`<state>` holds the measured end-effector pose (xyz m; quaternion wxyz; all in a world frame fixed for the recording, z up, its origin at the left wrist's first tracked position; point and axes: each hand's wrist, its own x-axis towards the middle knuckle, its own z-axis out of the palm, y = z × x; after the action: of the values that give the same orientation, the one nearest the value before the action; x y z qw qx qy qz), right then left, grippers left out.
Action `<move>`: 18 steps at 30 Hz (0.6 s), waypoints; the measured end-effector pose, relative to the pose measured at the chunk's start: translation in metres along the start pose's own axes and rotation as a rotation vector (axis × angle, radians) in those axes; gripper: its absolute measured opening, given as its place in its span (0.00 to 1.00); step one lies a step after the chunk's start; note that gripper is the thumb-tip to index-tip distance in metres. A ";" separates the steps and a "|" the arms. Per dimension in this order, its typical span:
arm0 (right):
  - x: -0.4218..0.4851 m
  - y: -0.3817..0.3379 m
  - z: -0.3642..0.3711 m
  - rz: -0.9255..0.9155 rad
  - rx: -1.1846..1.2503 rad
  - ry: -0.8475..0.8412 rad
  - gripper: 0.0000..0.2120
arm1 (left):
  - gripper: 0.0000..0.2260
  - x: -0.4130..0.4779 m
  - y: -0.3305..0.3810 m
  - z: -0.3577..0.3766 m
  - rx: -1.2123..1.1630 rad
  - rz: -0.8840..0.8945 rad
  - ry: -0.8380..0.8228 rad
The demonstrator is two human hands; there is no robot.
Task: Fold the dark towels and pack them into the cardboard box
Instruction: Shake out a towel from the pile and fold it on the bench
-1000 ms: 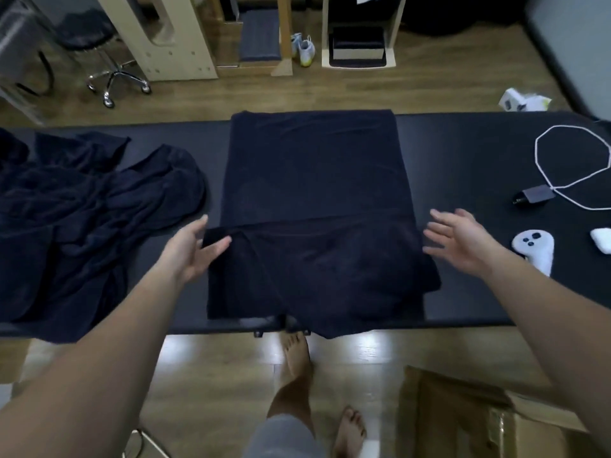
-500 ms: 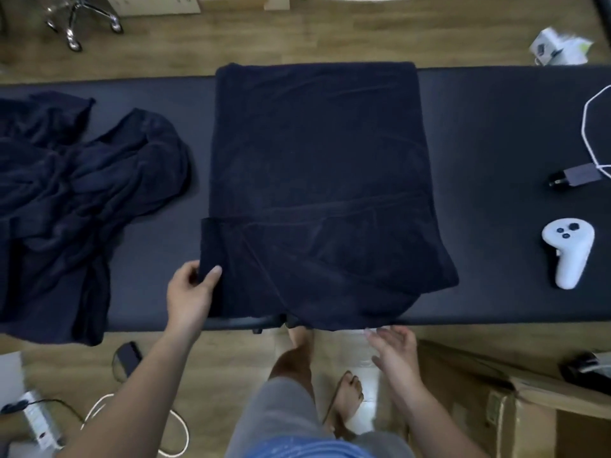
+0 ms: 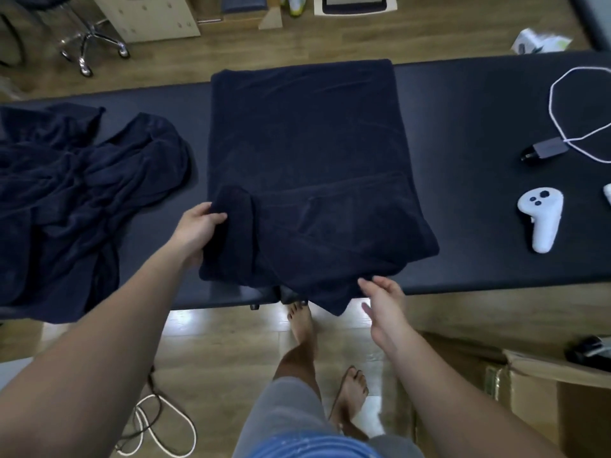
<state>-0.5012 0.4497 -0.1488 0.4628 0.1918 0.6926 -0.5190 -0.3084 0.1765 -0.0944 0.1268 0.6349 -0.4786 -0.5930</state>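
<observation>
A half-folded dark navy terry towel [image 3: 307, 153] lay across the black padded table [image 3: 479, 104], its near corner hanging over the edge. The person's left hand [image 3: 198, 226] gripped the towel's raised left corner; the right hand [image 3: 385, 299], fingers spread, touched the overhanging edge. Crumpled dark towels [image 3: 76, 200] sat left; a brown cardboard box [image 3: 542, 388] stood on the floor.

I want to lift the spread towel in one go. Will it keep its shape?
Probably not. The towel looks soft: the corner in the left hand is bunched, and its near edge droops off the table. It likely sags unless held at two corners.
</observation>
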 end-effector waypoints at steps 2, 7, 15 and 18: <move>0.001 0.001 0.006 -0.050 0.053 0.104 0.10 | 0.09 0.004 -0.004 -0.008 0.038 -0.034 0.087; -0.009 0.009 0.013 -0.060 0.002 0.007 0.23 | 0.10 0.017 -0.017 -0.024 0.084 -0.247 0.223; -0.009 -0.082 0.019 -0.115 0.277 -0.087 0.13 | 0.15 0.047 -0.010 -0.025 0.359 0.161 0.055; 0.036 -0.142 0.022 -0.087 0.448 -0.105 0.15 | 0.13 0.060 -0.019 -0.033 0.398 0.137 0.056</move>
<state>-0.6157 0.3669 -0.1027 0.4212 0.2324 0.5425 -0.6887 -0.2805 0.1273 -0.1368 0.0522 0.6297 -0.6247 -0.4589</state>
